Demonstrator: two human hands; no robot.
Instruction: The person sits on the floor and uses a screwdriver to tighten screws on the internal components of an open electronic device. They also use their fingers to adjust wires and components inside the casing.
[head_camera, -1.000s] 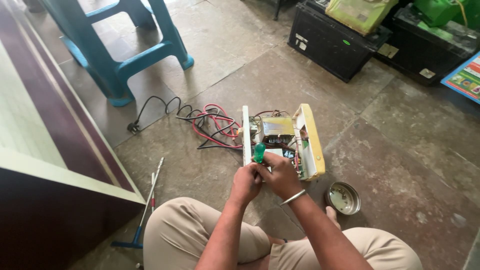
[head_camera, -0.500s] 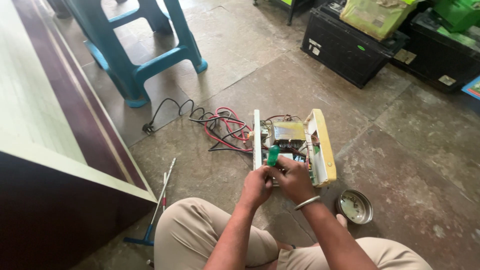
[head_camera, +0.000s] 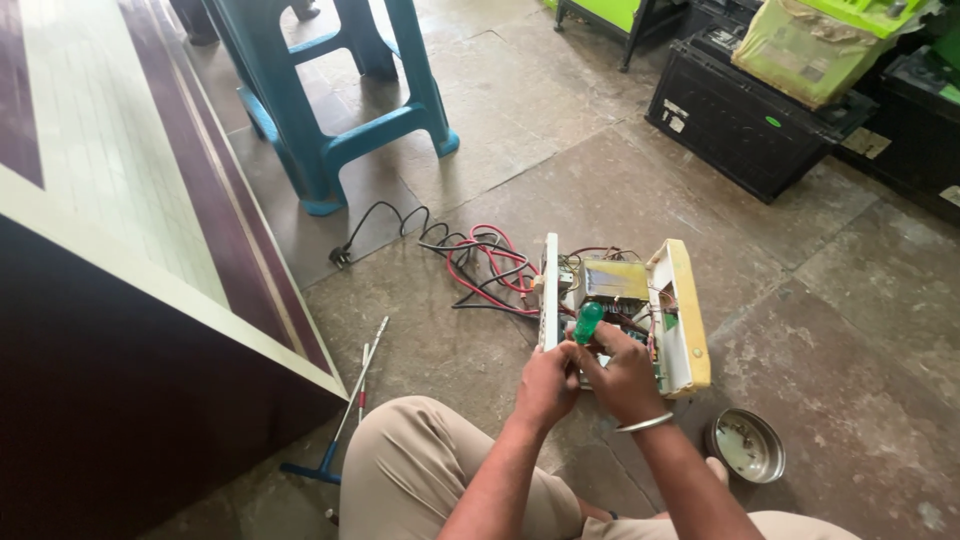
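Everything here is placed from the opened electronic unit, a white and cream casing lying on the stone floor with its wiring and parts exposed.

Far to the left of the unit stands a dark counter with a pale tiled top. Below and left of the unit, close to the counter's base, a thin white rod lies on the floor with a blue T-shaped tool at its lower end. Up and to the left of the unit is a teal plastic stool. Just left of the unit, a tangle of red and black cables runs out from its side, and a black power cord ends in a plug farther left.

At the near edge of the unit, the left hand is curled closed against the white side panel; what its fingers pinch cannot be told. Just beside it, the right hand, a metal bangle on the wrist, is wrapped around a green-handled screwdriver whose handle points up over the unit's interior.

Right and below the unit, a small round metal bowl sits on the floor. Up and to the right, well apart, are black battery cases.
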